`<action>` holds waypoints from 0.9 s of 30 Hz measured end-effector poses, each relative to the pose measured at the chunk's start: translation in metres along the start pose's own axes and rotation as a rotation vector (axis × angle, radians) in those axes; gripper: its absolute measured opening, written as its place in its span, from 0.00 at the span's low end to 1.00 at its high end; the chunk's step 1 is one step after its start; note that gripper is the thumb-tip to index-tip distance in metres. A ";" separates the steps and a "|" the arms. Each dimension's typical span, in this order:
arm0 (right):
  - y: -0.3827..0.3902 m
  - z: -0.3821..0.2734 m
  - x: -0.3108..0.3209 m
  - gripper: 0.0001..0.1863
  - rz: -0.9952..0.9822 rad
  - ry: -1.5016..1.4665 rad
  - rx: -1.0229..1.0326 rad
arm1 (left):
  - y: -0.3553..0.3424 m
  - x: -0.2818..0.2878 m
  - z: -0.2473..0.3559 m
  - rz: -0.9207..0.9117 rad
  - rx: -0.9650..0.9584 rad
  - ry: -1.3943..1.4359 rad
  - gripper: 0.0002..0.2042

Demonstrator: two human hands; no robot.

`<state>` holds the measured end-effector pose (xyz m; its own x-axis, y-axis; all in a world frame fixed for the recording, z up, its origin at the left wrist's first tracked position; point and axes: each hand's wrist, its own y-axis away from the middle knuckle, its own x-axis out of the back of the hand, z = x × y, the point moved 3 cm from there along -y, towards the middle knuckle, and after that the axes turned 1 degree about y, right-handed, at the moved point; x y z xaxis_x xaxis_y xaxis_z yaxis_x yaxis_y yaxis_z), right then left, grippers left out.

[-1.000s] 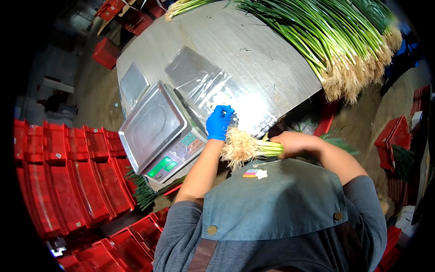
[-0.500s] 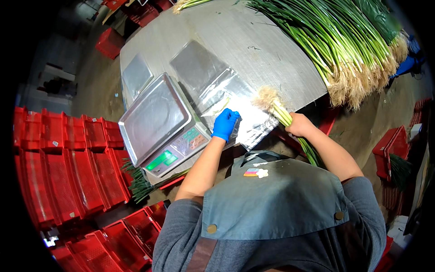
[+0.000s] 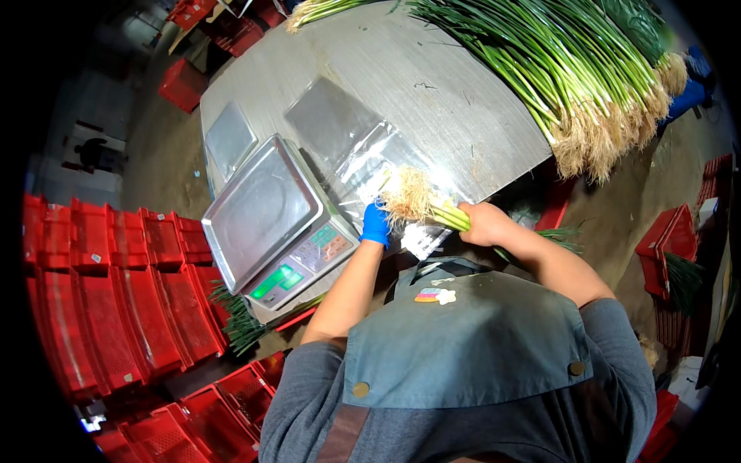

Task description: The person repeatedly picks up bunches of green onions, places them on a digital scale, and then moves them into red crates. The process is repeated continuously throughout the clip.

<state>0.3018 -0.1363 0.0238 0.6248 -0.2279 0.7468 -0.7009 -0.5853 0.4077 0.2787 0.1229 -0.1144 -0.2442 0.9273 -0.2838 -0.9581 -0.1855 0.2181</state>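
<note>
My right hand (image 3: 485,224) is closed around a small bunch of green onions (image 3: 446,214), pale roots pointing left over clear plastic bags (image 3: 378,143) on the table. My left hand (image 3: 375,225), in a blue glove, is at the roots and the bag below them; its fingers are mostly hidden. Beside it on the left stands a scale (image 3: 266,212) with a steel platter and lit green display. A metal tray (image 3: 230,139) lies behind the scale.
The metal table (image 3: 424,92) holds a large pile of green onions (image 3: 587,108) at back right. Red crates (image 3: 116,309) are stacked at left and below; others (image 3: 662,247) stand at right, one holding greens. A dark shape (image 3: 93,154), unclear, is far back at left.
My right hand swung the onion bunch up over the bags, then lowered it leftward onto them. My left hand moved down slightly, and its fingers went behind the roots.
</note>
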 end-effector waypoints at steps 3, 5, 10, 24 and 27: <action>-0.007 0.005 -0.015 0.20 -0.043 0.110 0.051 | -0.001 -0.002 0.002 0.071 0.035 -0.153 0.05; -0.005 0.008 -0.026 0.20 -0.138 0.183 0.069 | -0.002 -0.008 0.007 0.121 0.089 -0.242 0.05; -0.005 0.002 -0.029 0.20 -0.107 0.343 0.108 | 0.010 -0.043 0.041 0.164 -0.192 -0.450 0.05; -0.011 0.024 -0.019 0.14 -0.548 -0.751 -0.308 | 0.078 -0.129 0.103 -0.384 -0.798 -1.357 0.11; -0.004 0.032 -0.015 0.12 -0.564 -1.070 -0.291 | 0.068 -0.122 0.105 -0.216 -0.812 -1.342 0.08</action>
<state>0.3066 -0.1558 -0.0058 0.7343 -0.6000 -0.3174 -0.2088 -0.6446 0.7354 0.2588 0.0314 0.0330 -0.2159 0.4779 0.8515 -0.8847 0.2733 -0.3777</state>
